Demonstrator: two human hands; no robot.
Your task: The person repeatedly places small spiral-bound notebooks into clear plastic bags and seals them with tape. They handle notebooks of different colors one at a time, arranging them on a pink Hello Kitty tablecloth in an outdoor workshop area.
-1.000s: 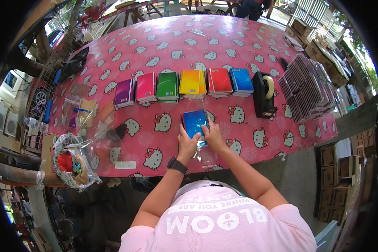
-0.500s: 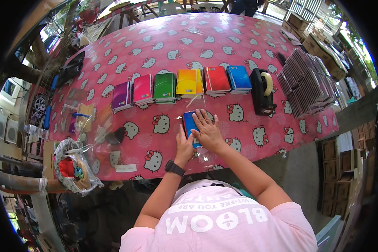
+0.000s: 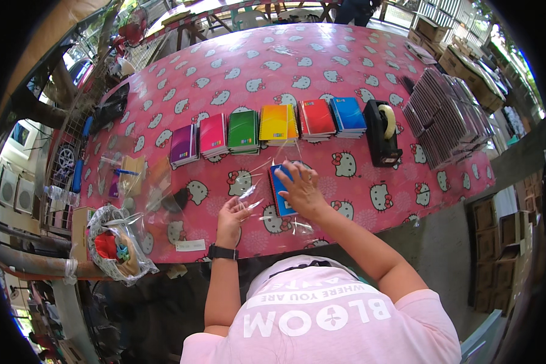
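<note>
A small blue spiral notebook (image 3: 283,195) lies on the table in front of me, inside or on clear plastic that glints around it. My right hand (image 3: 303,189) rests on the notebook's upper right part with fingers apart and slightly bent. To its left, my left hand (image 3: 232,219) pinches the edge of a clear plastic wrapper (image 3: 249,193), which stretches toward the notebook. Beyond my hands stands a row of spiral notebook stacks: purple (image 3: 183,145), pink (image 3: 213,134), green (image 3: 244,131), yellow (image 3: 278,123), red (image 3: 316,118) and blue (image 3: 347,115).
A black tape dispenser (image 3: 382,134) stands right of the row, then large wrapped piles of notebooks (image 3: 446,118). At the left edge sit an open plastic bag (image 3: 118,246) with red cloth and loose clear plastic (image 3: 155,182). Pink patterned film covers the table (image 3: 224,91).
My left hand has left the notebook and moved left, now pulling up clear plastic. My right hand stays on the notebook, its fingers more bent and spread.
</note>
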